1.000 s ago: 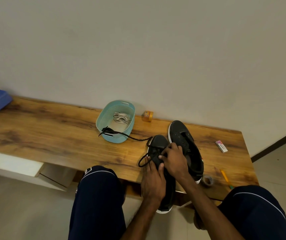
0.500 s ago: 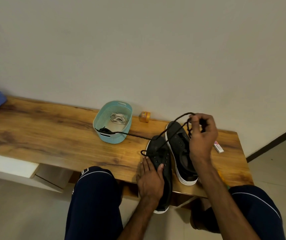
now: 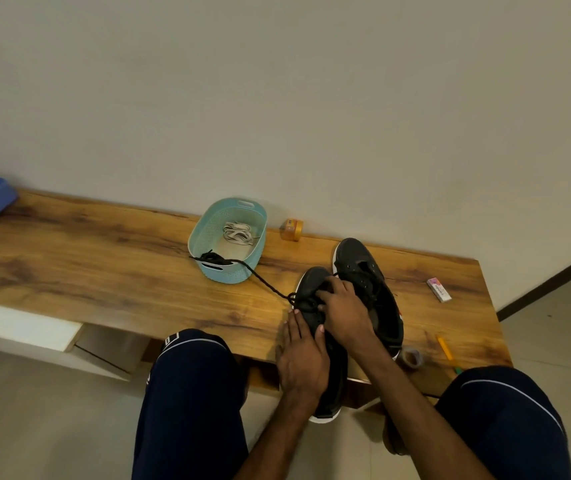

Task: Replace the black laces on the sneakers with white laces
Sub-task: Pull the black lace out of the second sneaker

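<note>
Single wide-angle head view, close up. Looks forward and down from above the seated person's knees point(image 3: 194, 358), across the bench point(image 3: 104, 271) to the wall point(image 3: 277, 98). Bench's right end shows; its left end is cropped.

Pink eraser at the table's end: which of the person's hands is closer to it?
Right. The right hand, pinching the black lace on the near sneaker, is closer to the pink eraser; the left hand, resting on that sneaker, lies farther away.
</note>
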The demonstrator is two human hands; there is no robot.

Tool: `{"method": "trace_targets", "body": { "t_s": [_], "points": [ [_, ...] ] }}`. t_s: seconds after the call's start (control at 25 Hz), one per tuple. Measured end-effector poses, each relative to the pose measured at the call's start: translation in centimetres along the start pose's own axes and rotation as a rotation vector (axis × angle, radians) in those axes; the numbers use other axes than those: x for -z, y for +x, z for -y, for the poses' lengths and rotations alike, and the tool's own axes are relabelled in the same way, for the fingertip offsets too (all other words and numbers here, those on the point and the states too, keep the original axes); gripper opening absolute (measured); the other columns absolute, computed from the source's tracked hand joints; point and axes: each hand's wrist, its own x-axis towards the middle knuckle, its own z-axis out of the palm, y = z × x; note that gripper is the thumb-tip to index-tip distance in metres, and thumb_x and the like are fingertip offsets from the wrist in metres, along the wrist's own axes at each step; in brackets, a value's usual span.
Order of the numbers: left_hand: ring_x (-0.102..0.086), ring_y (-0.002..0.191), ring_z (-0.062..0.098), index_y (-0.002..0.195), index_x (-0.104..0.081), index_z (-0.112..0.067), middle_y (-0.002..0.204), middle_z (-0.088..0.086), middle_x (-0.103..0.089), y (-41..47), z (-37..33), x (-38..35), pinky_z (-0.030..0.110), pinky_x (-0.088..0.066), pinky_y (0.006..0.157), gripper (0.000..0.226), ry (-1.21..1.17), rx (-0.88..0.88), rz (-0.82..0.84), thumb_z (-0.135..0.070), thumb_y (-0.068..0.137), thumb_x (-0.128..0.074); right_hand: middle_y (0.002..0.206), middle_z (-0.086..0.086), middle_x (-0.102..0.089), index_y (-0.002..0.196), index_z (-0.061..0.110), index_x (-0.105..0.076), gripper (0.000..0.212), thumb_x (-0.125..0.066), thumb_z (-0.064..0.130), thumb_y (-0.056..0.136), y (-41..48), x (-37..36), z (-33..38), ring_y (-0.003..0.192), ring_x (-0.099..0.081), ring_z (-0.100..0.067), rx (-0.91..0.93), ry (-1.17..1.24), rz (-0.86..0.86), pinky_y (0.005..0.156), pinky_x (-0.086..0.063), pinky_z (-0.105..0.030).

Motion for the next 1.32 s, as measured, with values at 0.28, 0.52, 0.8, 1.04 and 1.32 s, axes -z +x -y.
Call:
{"method": "trace_targets", "body": {
  "t_s": [0.28,0.52,0.8,1.04,1.32],
  "points": [
    [-0.009,0.153,0.020,0.158,-0.004,-0.013,0.166,0.005,-0.007,0.2,-0.1,-0.4,0.041,-0.024,0.120,0.068,0.006,0.007,-0.005,-0.053,0.103,-0.011,0.132,-0.003,-0.040,0.110,0.009,-0.069,0.019,-0.062,0.020,0.096,1.0,-0.1,-0.8,0.118,-0.040,-0.022,-0.094,0.143,0.048,0.094,-0.049,-0.038],
    [-0.007,0.153,0.019,0.158,-0.002,-0.015,0.167,0.003,-0.005,-0.3,-0.4,0.1,0.041,-0.023,0.121,0.085,-0.023,0.025,-0.005,-0.062,0.088,0.009,0.135,-0.004,-0.036,0.117,0.014,-0.069,0.029,-0.056,0.032,0.098,1.1,0.4,-0.8,0.122,-0.034,-0.026,-0.055,0.027,0.189,0.100,-0.043,-0.041],
    [-0.012,0.152,0.022,0.158,-0.004,-0.014,0.166,0.005,-0.010,-0.3,-0.2,0.4,0.040,-0.023,0.120,0.069,-0.053,0.002,-0.015,-0.054,0.102,-0.012,0.100,-0.001,-0.050,0.081,0.016,-0.061,0.014,-0.071,0.019,0.090,0.8,2.4,-0.9,0.087,-0.049,-0.004,-0.187,0.680,-0.288,0.083,-0.040,-0.024],
    [-0.011,0.152,0.020,0.158,-0.002,-0.013,0.166,0.005,-0.009,0.3,-0.2,0.2,0.040,-0.023,0.121,0.071,-0.010,-0.014,-0.010,-0.056,0.102,-0.012,0.095,-0.011,-0.065,0.089,0.021,-0.059,0.012,-0.059,0.013,0.099,0.0,6.8,-0.9,0.087,-0.061,-0.018,-0.228,1.195,-0.683,0.078,-0.049,-0.030],
    [-0.023,0.149,0.024,0.157,0.001,-0.011,0.166,0.007,-0.003,0.0,-0.6,1.4,0.038,-0.032,0.116,0.072,-0.124,-0.030,0.068,-0.054,0.103,-0.016,0.091,-0.003,-0.072,0.095,0.013,-0.063,0.011,-0.055,0.019,0.102,-1.3,7.2,-2.1,0.081,-0.063,-0.012,-0.239,1.291,-0.587,0.079,-0.053,-0.031]
  ]
}}
